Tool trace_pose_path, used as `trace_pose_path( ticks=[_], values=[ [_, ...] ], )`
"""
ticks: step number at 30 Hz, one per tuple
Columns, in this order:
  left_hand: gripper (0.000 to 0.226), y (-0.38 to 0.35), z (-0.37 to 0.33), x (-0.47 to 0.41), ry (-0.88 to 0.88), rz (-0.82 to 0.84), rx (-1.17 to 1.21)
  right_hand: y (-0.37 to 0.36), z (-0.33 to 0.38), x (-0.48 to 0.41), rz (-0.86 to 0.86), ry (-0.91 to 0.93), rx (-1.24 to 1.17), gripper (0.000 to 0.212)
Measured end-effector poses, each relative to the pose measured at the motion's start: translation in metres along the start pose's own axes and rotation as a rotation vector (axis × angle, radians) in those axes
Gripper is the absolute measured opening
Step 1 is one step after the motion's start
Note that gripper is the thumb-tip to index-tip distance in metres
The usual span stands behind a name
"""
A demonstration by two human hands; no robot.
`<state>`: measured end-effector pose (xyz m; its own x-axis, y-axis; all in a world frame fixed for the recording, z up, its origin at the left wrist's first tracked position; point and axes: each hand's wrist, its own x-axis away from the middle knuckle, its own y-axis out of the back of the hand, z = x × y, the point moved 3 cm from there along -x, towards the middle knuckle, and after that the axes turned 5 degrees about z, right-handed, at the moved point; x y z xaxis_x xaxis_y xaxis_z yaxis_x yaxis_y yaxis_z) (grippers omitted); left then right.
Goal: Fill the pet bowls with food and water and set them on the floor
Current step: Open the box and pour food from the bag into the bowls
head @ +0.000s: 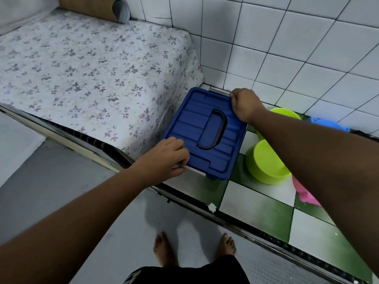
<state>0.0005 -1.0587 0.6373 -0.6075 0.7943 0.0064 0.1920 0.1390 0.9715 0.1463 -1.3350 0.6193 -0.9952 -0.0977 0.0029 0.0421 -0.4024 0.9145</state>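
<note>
Tiled worktop (256, 210): blue-lidded box (207, 132), two green bowls (266, 162) beside it. Left hand (166, 158) and right hand (245, 104) each curled, gripping opposite box edges.

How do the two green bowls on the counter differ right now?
The near green bowl shows almost whole, its opening tilted toward the blue-lidded box; the far green bowl is mostly hidden behind the right forearm, only its rim showing. The near one looks larger in view. Both are lime green, with no food or water visible.
</note>
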Motion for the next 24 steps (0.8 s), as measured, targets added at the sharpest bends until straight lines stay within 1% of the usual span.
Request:
trace_pose_path(
  ticks=[6,9,11,14,15,18,20,22,24],
  values=[
    [0.040,-0.004,0.001,0.003,0.002,-0.037,0.002,0.002,-0.001,0.009,-0.005,-0.094,-0.082,0.042],
    [0.043,-0.005,0.003,0.009,0.033,-0.027,0.073,0.005,-0.006,0.016,-0.026,-0.187,-0.177,0.045],
    [0.045,0.000,0.005,0.012,0.139,-0.076,0.174,0.006,-0.010,0.023,-0.042,-0.254,-0.235,0.047],
    [0.045,0.009,0.015,0.009,0.408,-0.220,0.274,0.002,-0.015,0.040,-0.067,-0.378,-0.363,0.051],
    [0.049,0.012,0.019,0.005,0.500,-0.239,0.306,0.000,-0.014,0.048,-0.088,-0.415,-0.410,0.051],
    [0.065,0.015,0.021,-0.007,0.734,-0.185,0.530,-0.014,-0.009,0.072,-0.162,-0.491,-0.568,0.048],
    [0.068,0.013,0.020,-0.015,0.787,-0.129,0.618,-0.023,0.002,0.090,-0.187,-0.507,-0.664,0.054],
    [0.066,0.012,0.021,-0.019,0.794,-0.101,0.637,-0.035,0.012,0.100,-0.189,-0.477,-0.758,0.065],
    [0.063,0.012,0.023,-0.021,0.794,-0.099,0.635,-0.040,0.019,0.106,-0.173,-0.487,-0.780,0.066]
  ],
)
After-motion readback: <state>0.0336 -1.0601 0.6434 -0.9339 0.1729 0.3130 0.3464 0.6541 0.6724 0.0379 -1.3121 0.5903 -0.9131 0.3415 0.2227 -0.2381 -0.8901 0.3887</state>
